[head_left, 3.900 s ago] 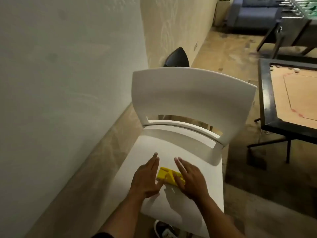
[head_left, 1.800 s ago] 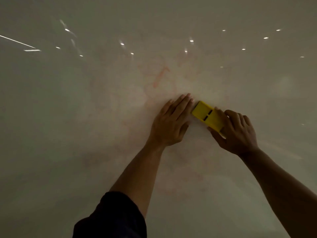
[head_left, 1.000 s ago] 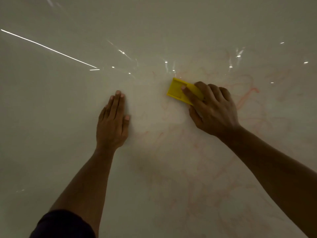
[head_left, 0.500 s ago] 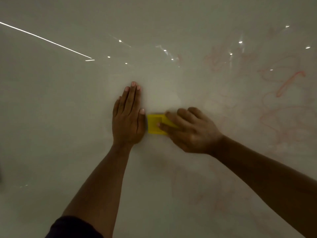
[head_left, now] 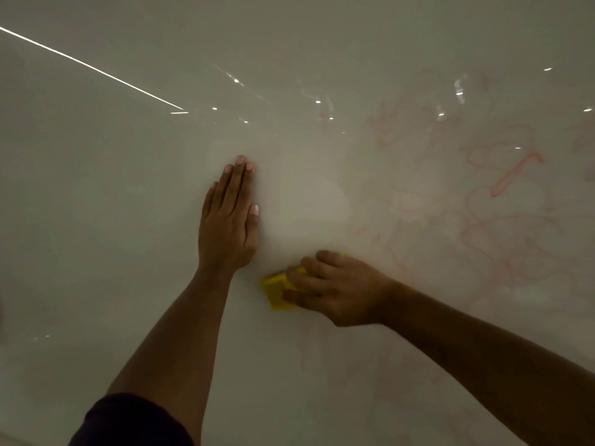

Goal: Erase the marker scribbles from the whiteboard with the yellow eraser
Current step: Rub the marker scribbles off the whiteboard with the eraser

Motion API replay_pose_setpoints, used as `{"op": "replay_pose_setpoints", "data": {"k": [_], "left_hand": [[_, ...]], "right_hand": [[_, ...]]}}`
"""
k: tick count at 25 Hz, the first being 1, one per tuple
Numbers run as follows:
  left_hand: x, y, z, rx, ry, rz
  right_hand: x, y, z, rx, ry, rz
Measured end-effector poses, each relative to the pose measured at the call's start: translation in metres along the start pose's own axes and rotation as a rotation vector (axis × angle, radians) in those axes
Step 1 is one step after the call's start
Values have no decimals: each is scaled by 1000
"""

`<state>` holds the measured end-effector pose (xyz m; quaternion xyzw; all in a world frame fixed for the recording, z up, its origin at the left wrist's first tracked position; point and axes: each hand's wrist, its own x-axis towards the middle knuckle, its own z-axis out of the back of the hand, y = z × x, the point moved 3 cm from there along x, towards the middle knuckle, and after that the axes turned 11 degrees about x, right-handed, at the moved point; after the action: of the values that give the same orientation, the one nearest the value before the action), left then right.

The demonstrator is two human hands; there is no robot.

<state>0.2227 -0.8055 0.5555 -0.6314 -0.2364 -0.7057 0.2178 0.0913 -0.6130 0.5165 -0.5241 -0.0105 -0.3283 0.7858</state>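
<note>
The glossy whiteboard (head_left: 112,220) fills the whole view. My right hand (head_left: 338,289) grips the yellow eraser (head_left: 276,292) and presses it flat on the board, below and right of my left hand. Only the eraser's left end shows past my fingers. My left hand (head_left: 229,220) lies flat on the board, fingers straight and together, holding nothing. Faint red marker scribbles (head_left: 512,175) cover the right side, with one bolder stroke at the upper right. Paler smears (head_left: 341,365) lie under my right forearm. The patch between my hands looks wiped.
Bright ceiling-light reflections (head_left: 93,67) streak across the board's upper left, with small glints along the top. The left half of the board shows no marks. A dark sleeve (head_left: 128,420) covers my left upper arm at the bottom edge.
My right hand has slid the eraser down the board, from level with my left palm to below it. My left hand has stayed flat in place.
</note>
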Motion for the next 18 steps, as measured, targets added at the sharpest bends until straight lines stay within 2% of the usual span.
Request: {"op": "replay_pose_setpoints", "data": {"k": [1,2,3,5,6,7,8,11,13,15,18], "left_hand": [[-1,0,0,0,8,2],[-1,0,1,5,9,1],[-1,0,0,12,5,0],[-2,-2,-1,14,-8,26],[-4,-3,-2,12,-17,55],[-6,-6,-2,7,-28,87],[-8,-9,-2,1,-36,118],[-21,-14,-2,-19,-15,173],[-29,-15,-4,-21,-5,186],[-32,-14,-6,-15,-17,195],[-32,-13,-8,-18,-20,191]], "right_hand": [[-5,-2,5,-1,23,45],[-6,-11,15,-32,-13,9],[-6,-23,26,-93,-89,-114],[-6,-42,48,-210,-275,-474],[-7,-39,46,-230,-336,-566],[-8,-28,36,-207,-352,-576],[-10,-12,23,-139,-315,-503],[-34,44,-11,46,-40,-38],[-44,46,-4,24,20,39],[-37,16,16,-104,-133,-126],[-21,-61,66,-394,-369,-594]]}}
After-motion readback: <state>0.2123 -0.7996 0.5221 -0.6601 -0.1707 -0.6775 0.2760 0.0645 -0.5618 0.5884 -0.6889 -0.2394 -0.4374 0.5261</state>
